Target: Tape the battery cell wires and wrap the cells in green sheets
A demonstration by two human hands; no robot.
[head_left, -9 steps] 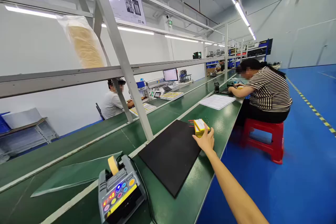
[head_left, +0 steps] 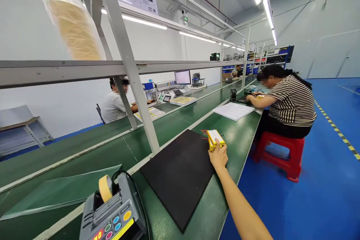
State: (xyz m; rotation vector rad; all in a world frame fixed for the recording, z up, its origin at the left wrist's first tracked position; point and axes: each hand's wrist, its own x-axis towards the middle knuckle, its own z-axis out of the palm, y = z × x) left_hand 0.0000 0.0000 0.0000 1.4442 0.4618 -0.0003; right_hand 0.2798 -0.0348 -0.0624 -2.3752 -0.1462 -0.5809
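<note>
My right hand [head_left: 218,156] is closed round the near end of a stack of yellow-edged battery packs [head_left: 214,135] with white tops. Thin red wires stick out from the stack's left side and dark ones from its far side. The stack stands by the right corner of a black mat [head_left: 180,180], on the green bench. My left hand is not in view.
A tape dispenser [head_left: 116,210] with a tan roll and lit buttons stands at the lower left. White sheets [head_left: 234,110] lie further along the bench [head_left: 242,131]. A seated co-worker [head_left: 292,97] occupies a red stool [head_left: 281,152]. A shelf post [head_left: 140,97] rises beside the mat.
My right hand has closed on the battery stack; its fingers were spread around it before. The camera view has shifted, with the tape dispenser now lower and further left.
</note>
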